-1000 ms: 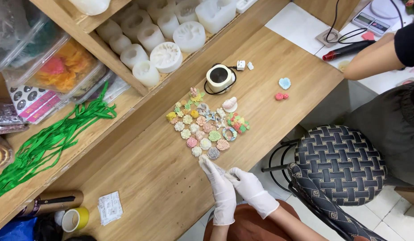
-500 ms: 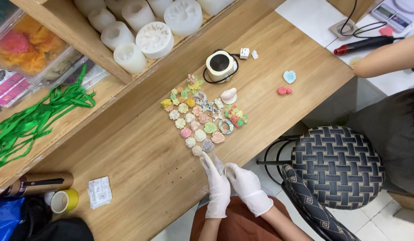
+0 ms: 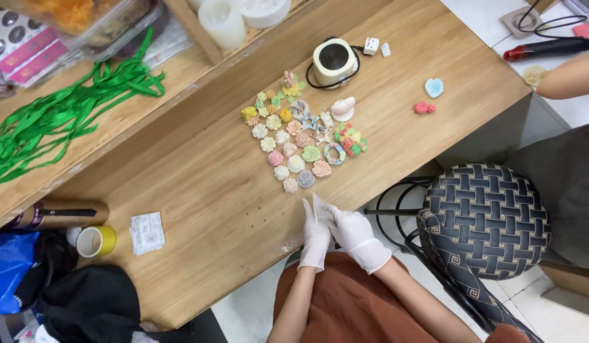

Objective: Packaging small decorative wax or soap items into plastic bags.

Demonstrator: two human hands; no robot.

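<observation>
left hand (image 3: 316,236) gloved, fingers straight, flat against right hand | right hand (image 3: 349,227) gloved, fingers loosely open, holding nothing | both at tabletop (image 3: 199,190) edge | flower shapes (image 3: 299,141) just beyond | chair (image 3: 486,219) right

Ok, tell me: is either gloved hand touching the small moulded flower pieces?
No: both the left hand and right hand rest together, apart from the flower pieces.

White gloves cover the left hand (image 3: 316,236) and right hand (image 3: 350,227); the worktop (image 3: 199,190) is pale brown wood grain; the small moulded flowers (image 3: 301,143) are pastel pink, yellow, green and cream; the ribbons (image 3: 66,114) are bright green; the stool seat (image 3: 488,219) is a black-and-grey basket weave; the small pot (image 3: 333,61) is cream.
</observation>
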